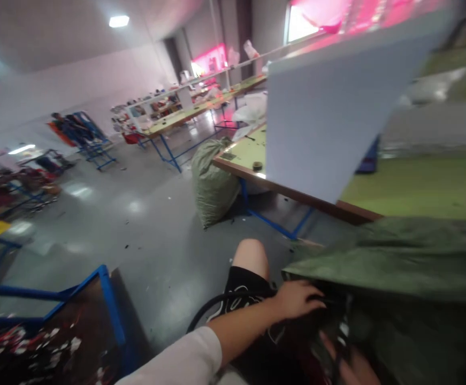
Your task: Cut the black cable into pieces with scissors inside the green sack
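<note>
My left hand (297, 300) reaches across my lap, fingers curled around a thin black cord (233, 295) that loops over my dark shorts. It is at the edge of a large green woven sack (397, 267), whose dark mouth lies to the right. Lower down, my right hand (355, 366) is partly out of frame and blurred, with a dark strip bearing white marks (343, 331) crossing beside its fingers. Whether those fingers grip the strip cannot be made out. What lies inside the sack is in deep shadow.
A work table (417, 187) with a white board (321, 117) standing on it is ahead right. A tied green sack (214, 182) sits on the floor by its corner. At lower left stands a blue-framed cart (112, 310) holding small items. Garment racks (84, 136) are farther back.
</note>
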A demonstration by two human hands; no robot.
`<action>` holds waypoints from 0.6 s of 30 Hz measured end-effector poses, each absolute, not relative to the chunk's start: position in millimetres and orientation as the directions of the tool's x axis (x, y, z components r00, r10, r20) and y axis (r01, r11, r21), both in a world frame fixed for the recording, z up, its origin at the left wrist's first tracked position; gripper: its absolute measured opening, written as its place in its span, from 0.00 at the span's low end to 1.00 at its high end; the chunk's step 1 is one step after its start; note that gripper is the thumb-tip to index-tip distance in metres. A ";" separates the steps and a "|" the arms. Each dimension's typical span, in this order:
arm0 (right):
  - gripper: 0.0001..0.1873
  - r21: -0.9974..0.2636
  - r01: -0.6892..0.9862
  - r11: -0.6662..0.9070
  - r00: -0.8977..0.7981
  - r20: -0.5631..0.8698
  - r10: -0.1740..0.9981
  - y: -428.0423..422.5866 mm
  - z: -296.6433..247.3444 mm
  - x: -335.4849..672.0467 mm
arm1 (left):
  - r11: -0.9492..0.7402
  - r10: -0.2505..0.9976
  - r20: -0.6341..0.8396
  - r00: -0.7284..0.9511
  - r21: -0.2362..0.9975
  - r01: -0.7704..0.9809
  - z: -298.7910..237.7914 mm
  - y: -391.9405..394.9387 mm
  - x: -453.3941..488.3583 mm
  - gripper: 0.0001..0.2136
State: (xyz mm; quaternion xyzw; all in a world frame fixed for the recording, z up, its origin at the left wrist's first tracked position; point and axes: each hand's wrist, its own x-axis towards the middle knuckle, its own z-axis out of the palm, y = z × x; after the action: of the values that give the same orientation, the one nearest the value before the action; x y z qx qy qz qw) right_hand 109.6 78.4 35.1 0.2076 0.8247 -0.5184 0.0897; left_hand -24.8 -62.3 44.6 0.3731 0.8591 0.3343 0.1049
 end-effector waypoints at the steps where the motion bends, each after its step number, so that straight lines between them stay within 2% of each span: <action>1: 0.22 -0.794 0.472 0.383 -0.878 -0.383 0.288 79.6 30.8 111.6 | 0.486 0.704 0.081 -0.706 0.669 0.562 49.0 -62.8 -23.8 0.16; 4: 0.25 -0.725 0.540 0.428 -0.838 -0.413 0.357 80.2 27.9 114.3 | 0.465 0.659 0.098 -0.746 0.726 0.506 57.6 -63.1 -23.2 0.12; 7: 0.26 -0.664 0.563 0.493 -0.824 -0.400 0.402 76.1 37.9 115.5 | 0.485 0.636 0.104 -0.764 0.717 0.501 59.1 -62.8 -24.4 0.08; 10: 0.28 -0.678 0.502 0.537 -0.861 -0.331 0.386 72.0 49.9 115.8 | 0.471 0.639 0.106 -0.762 0.729 0.497 55.8 -60.9 -25.8 0.10; 15: 0.25 -0.693 0.516 0.503 -0.853 -0.363 0.374 72.7 54.1 115.2 | 0.461 0.724 0.075 -0.686 0.688 0.561 53.4 -58.0 -25.7 0.12; 18: 0.25 -0.685 0.519 0.511 -0.850 -0.349 0.395 73.7 53.7 116.4 | 0.491 0.715 0.091 -0.694 0.641 0.590 56.6 -58.5 -24.4 0.11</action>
State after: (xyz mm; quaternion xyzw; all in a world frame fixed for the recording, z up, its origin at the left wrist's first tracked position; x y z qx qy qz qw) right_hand 116.4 73.7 53.7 0.2637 0.8660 -0.4182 0.0743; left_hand -24.4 -58.5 56.6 0.3800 0.8584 0.3317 0.0938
